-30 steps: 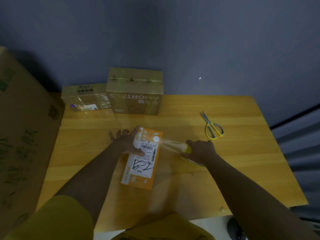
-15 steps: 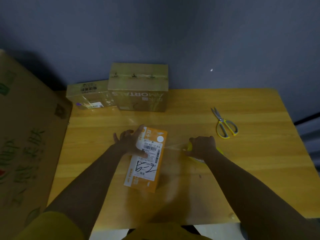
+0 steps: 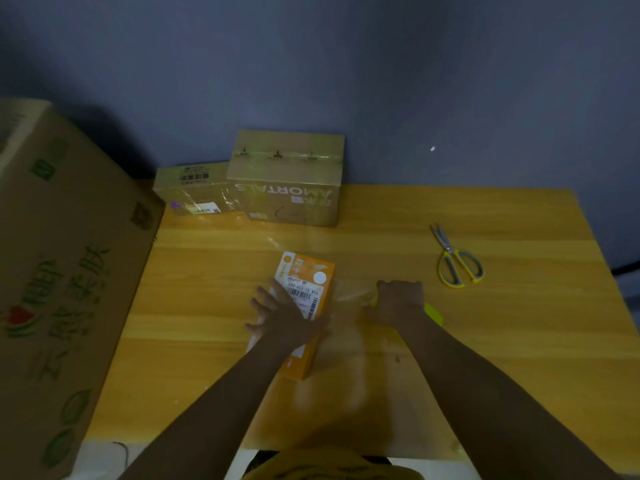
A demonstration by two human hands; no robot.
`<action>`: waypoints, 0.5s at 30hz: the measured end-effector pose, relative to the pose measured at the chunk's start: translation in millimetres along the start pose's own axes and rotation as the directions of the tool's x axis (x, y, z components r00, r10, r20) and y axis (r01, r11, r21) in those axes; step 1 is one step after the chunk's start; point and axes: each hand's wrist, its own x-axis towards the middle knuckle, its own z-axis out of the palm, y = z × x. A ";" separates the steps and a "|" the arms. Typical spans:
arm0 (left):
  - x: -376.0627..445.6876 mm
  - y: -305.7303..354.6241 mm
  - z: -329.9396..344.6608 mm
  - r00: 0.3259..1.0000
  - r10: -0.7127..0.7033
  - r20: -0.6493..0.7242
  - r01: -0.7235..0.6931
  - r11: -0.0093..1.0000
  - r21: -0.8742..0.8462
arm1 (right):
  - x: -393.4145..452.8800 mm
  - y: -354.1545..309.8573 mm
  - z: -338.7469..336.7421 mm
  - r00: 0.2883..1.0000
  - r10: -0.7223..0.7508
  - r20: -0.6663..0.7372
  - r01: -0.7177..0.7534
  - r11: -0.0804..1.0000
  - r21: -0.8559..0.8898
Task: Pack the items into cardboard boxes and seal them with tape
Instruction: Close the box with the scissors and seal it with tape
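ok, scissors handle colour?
Yellow with grey inner grips, on the scissors; head view, the only one.

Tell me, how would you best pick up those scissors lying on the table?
Take the scissors by the yellow handle loops, coming from above on the near side. They lie flat and closed, loops toward the person, blades pointing away toward the wall, nothing crowding them.

Parcel-packing spot, taped cartons (image 3: 287, 178), wooden table (image 3: 519, 323), scissors (image 3: 455, 259)

Orange box (image 3: 306, 292) lies mid-table (image 3: 485, 341), left hand (image 3: 280, 315) flat on its label. Just right of box, right hand (image 3: 400, 301) grips yellow tape dispenser (image 3: 433, 313). Scissors (image 3: 457, 263) farther right; two taped cartons (image 3: 287, 178) behind box.
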 end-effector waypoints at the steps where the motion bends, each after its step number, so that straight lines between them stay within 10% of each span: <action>1: -0.8 1.0 4.1 1.000 -0.016 0.005 0.016 0.998 0.053 | -0.9 0.3 -0.8 1.000 -0.002 0.005 0.002 1.000 0.001; 6: 4.9 -3.2 3.8 0.996 0.044 -0.074 -0.038 0.996 0.080 | -11.9 6.8 -9.3 0.999 -0.029 -0.035 0.032 0.995 0.094; 10: 21.3 -25.1 -8.8 0.949 0.280 0.145 -0.231 0.930 -0.286 | -26.0 22.9 -8.9 0.994 -0.061 -0.088 0.085 0.948 0.307; 15: 32.0 -42.3 -5.0 0.922 0.315 0.225 -0.103 0.760 -0.642 | -35.9 14.1 -13.5 0.955 -0.068 -0.288 0.145 0.956 0.254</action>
